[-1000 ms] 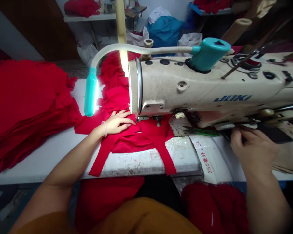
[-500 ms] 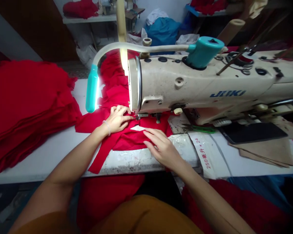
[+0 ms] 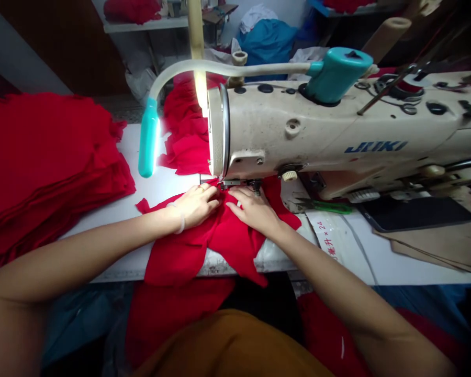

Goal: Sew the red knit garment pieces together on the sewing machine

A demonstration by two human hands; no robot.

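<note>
A piece of red fabric (image 3: 235, 238) lies bunched under the needle area of the sewing machine (image 3: 259, 128), its lower ends hanging over the table's front edge. My left hand (image 3: 198, 204) is on the fabric just left of the presser foot (image 3: 224, 185), fingers bent and closed on the cloth. To the right of the foot, my right hand (image 3: 253, 209) grips the same fabric, thumb and forefinger close together. The fingertips of both hands nearly meet in front of the needle. Cloth directly beneath the fingers is hidden.
A tall stack of red fabric pieces (image 3: 51, 167) stands at left. More red fabric (image 3: 186, 125) is heaped behind the machine. A lit turquoise lamp (image 3: 148, 141) hangs left of the head. Green-handled snips (image 3: 332, 206), a dark phone (image 3: 418, 212) and brown card (image 3: 432, 248) lie at right.
My right hand has moved up and inward to the presser foot. The red fabric has been turned and gathered, and the white gap in it no longer shows. My left hand has shifted slightly.
</note>
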